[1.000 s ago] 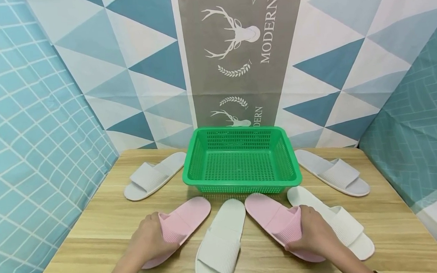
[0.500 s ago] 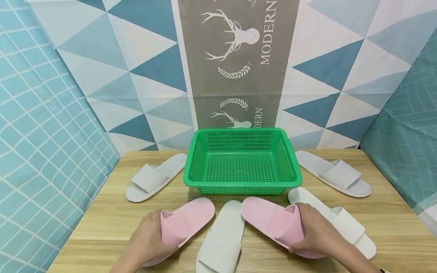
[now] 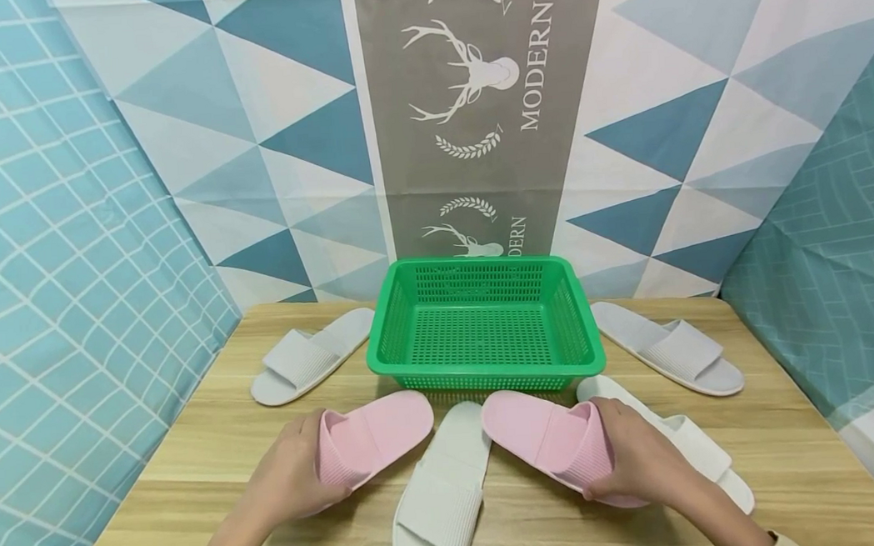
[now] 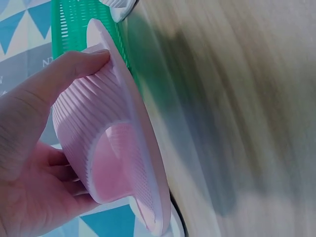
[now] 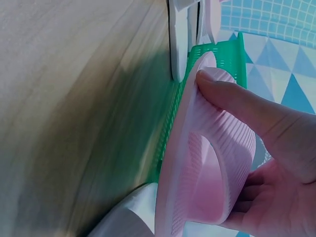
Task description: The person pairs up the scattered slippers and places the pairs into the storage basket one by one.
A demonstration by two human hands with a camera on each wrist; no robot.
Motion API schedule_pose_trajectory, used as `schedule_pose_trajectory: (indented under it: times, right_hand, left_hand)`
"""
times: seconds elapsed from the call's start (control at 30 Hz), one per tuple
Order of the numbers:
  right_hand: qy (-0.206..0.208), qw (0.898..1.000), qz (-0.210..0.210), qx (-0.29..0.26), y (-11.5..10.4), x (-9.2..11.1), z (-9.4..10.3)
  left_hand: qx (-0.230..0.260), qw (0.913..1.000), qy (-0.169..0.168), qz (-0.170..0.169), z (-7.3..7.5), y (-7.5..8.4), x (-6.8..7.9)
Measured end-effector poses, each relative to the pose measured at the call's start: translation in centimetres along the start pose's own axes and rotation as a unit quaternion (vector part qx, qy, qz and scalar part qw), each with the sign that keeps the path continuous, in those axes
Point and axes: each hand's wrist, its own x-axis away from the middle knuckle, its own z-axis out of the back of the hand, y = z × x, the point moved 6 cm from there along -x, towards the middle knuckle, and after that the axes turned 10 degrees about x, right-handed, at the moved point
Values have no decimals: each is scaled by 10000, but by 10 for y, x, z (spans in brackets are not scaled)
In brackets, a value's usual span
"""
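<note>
My left hand [image 3: 293, 474] grips a pink slipper [image 3: 382, 431] across its ribbed strap, the thumb [image 4: 81, 64] on the strap's near side by the sole. In the left wrist view this slipper is tilted, with shadow on the table beside it. A second pink slipper [image 3: 532, 426] is held the same way by my right hand [image 3: 636, 453], its thumb [image 5: 222, 89] against the strap edge. Both toes point inward, toward the green basket [image 3: 481, 379]. Between the two pink slippers a white slipper [image 3: 443, 490] lies on the table. The far fingers are partly hidden behind the straps.
Behind the right hand lies another white slipper [image 3: 691, 449]. Grey slippers flank the basket, one at left [image 3: 303, 356] and one at right [image 3: 674, 346]. The wooden table [image 3: 195, 488] meets patterned cloth walls [image 3: 308, 130] at the back and sides.
Both hands have lifted the pink slippers slightly off the table. The left slipper has shifted right, and the right one has moved a little left at its toe.
</note>
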Motion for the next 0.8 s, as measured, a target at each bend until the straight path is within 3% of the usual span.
schedule_pose_trajectory:
  times: [0.47, 0.8]
  right_hand:
    - [505, 9981, 346, 28, -2, -5, 11]
    - [222, 9973, 697, -47, -6, -9, 11]
  left_hand:
    - [-153, 9996, -18, -245, 4, 5, -5]
    - [-165, 9991, -112, -378, 2, 9, -7]
